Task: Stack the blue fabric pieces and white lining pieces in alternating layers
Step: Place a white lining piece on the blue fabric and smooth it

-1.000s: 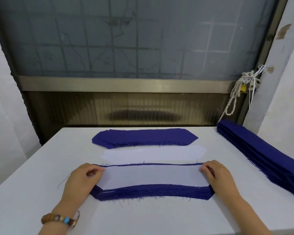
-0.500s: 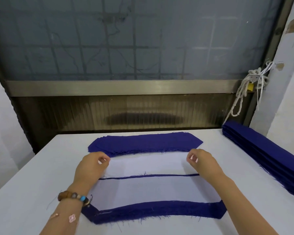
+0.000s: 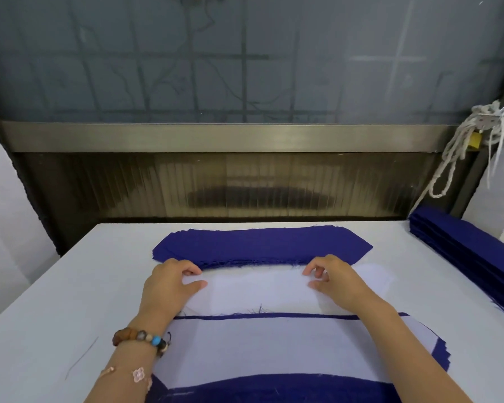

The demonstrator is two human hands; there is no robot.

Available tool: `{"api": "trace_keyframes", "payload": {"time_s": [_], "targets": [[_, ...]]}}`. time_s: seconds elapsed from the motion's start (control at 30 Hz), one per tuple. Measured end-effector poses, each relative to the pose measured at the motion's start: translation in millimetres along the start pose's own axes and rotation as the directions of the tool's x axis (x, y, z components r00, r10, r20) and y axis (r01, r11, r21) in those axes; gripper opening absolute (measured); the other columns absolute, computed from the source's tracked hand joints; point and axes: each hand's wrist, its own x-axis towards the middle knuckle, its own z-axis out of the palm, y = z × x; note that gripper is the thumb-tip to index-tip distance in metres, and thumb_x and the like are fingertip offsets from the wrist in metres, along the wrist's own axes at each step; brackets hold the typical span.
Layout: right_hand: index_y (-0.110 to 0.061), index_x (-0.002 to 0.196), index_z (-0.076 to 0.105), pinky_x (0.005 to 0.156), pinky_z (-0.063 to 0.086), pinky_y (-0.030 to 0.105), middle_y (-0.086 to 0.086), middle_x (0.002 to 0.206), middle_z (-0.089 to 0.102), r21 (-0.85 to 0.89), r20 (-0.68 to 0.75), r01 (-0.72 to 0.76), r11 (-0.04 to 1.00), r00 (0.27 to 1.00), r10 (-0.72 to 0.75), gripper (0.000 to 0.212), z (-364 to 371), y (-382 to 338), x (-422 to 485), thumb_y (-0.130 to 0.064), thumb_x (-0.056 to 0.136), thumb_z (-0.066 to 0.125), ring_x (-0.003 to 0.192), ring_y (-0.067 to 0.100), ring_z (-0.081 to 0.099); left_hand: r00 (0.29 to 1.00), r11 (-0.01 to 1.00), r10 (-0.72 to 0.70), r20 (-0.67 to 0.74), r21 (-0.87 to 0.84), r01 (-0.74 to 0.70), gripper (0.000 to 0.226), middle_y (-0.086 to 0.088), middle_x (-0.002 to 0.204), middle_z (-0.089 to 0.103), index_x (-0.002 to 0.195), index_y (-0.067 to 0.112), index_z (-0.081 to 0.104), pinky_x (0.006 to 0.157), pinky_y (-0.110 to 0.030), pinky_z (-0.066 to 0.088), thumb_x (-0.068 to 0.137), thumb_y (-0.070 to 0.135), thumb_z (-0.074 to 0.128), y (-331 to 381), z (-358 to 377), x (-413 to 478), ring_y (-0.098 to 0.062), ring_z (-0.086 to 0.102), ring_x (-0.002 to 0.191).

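Near stack [image 3: 274, 350] at 6 o'clock on the table [image 3: 56, 315]: white piece on top, blue edges showing at its near and far sides, long axis 9-to-3. Left wrist has a bead bracelet [image 3: 140, 338].

Next out, white lining pile [image 3: 253, 289] lies flat at table centre, long axis also 9-to-3, just beyond the near stack. Left hand [image 3: 169, 283] is on its 9 o'clock end and right hand [image 3: 335, 277] toward its 3 o'clock end.

Both hands have fingers curled and thumbs lying on the white, with fingertips at the line where white meets blue. Cannot tell whether either has pinched a piece, or which colour.

Blue pile [image 3: 259, 242] toward 12, touching the lining's far edge, long axis 9-to-3, angled ends.

Side stack [image 3: 472, 254] of blue at 2 to 3 o'clock, long axis roughly 11-to-5, well apart from the rest.

Beyond the table, a window [image 3: 245, 68]. Rope [image 3: 460, 152] hangs at 2 o'clock.
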Motion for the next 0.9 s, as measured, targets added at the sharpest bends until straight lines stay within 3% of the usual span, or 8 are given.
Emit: {"api": "trace_keyframes", "payload": {"time_s": [0.1, 0.2, 0.37, 0.5, 0.63, 0.9], "targets": [[-0.031, 0.112, 0.059, 0.07, 0.037, 0.008, -0.007, 0.099, 0.047, 0.011, 0.002, -0.012, 1.0, 1.0, 0.012, 0.025, 2, 3, -1, -0.022, 0.09, 0.066, 0.08, 0.003, 0.051, 0.998, 0.989, -0.065, -0.016, 0.133, 0.066, 0.03, 0.006, 0.103, 0.057, 0.101, 0.031, 0.065, 0.076, -0.028, 0.046, 0.078, 0.047, 0.076, 0, -3, 0, -0.013, 0.052, 0.095], [-0.031, 0.119, 0.058, 0.069, 0.038, 0.009, -0.009, 0.094, 0.046, 0.012, 0.008, -0.025, 1.0, 1.0, 0.025, 0.03, 4, 5, 0, -0.023, 0.091, 0.064, 0.079, 0.004, 0.051, 0.995, 0.984, -0.104, 0.01, 0.145, 0.102, 0.034, 0.006, 0.104, 0.055, 0.103, 0.03, 0.06, 0.075, -0.029, 0.045, 0.079, 0.05, 0.073, 1, -4, 0, -0.014, 0.05, 0.097], [-0.033, 0.123, 0.055, 0.074, 0.039, 0.012, -0.005, 0.095, 0.053, 0.015, 0.032, -0.045, 0.999, 0.998, 0.044, 0.033, 5, 7, 1, -0.025, 0.092, 0.062, 0.081, 0.009, 0.053, 0.992, 0.987, -0.109, 0.056, 0.122, 0.101, 0.03, 0.005, 0.086, 0.059, 0.091, 0.025, 0.054, 0.074, -0.032, 0.049, 0.083, 0.049, 0.069, 2, -3, -1, -0.014, 0.056, 0.083], [-0.032, 0.123, 0.055, 0.076, 0.043, 0.014, -0.003, 0.096, 0.055, 0.014, 0.036, -0.049, 0.999, 0.998, 0.049, 0.033, 4, 8, 2, -0.026, 0.092, 0.063, 0.083, 0.011, 0.055, 0.998, 0.998, -0.04, 0.057, -0.042, 0.043, 0.023, 0.005, 0.088, 0.059, 0.083, 0.023, 0.056, 0.072, -0.028, 0.048, 0.08, 0.03, 0.078, 0, -5, 1, -0.013, 0.056, 0.081], [-0.033, 0.122, 0.056, 0.074, 0.042, 0.014, -0.003, 0.095, 0.055, 0.025, 0.037, -0.047, 0.999, 0.998, 0.046, 0.032, 4, 11, 2, -0.026, 0.092, 0.063, 0.081, 0.011, 0.054, 1.0, 0.977, -0.03, -0.005, -0.211, 0.028, 0.022, 0.005, 0.075, 0.062, 0.076, 0.024, 0.059, 0.06, -0.016, 0.042, 0.079, 0.014, 0.079, -1, -11, 0, -0.011, 0.057, 0.069], [-0.036, 0.122, 0.053, 0.069, 0.039, 0.011, -0.005, 0.092, 0.055, 0.025, 0.039, -0.038, 0.999, 0.999, 0.037, 0.033, 4, 11, 2, -0.027, 0.092, 0.063, 0.079, 0.009, 0.054, 0.999, 0.987, 0.012, -0.053, -0.162, -0.021, 0.016, 0.013, 0.069, 0.067, 0.069, 0.026, 0.068, 0.067, -0.025, 0.05, 0.081, 0.023, 0.077, -3, -17, 1, -0.006, 0.062, 0.069]]}}
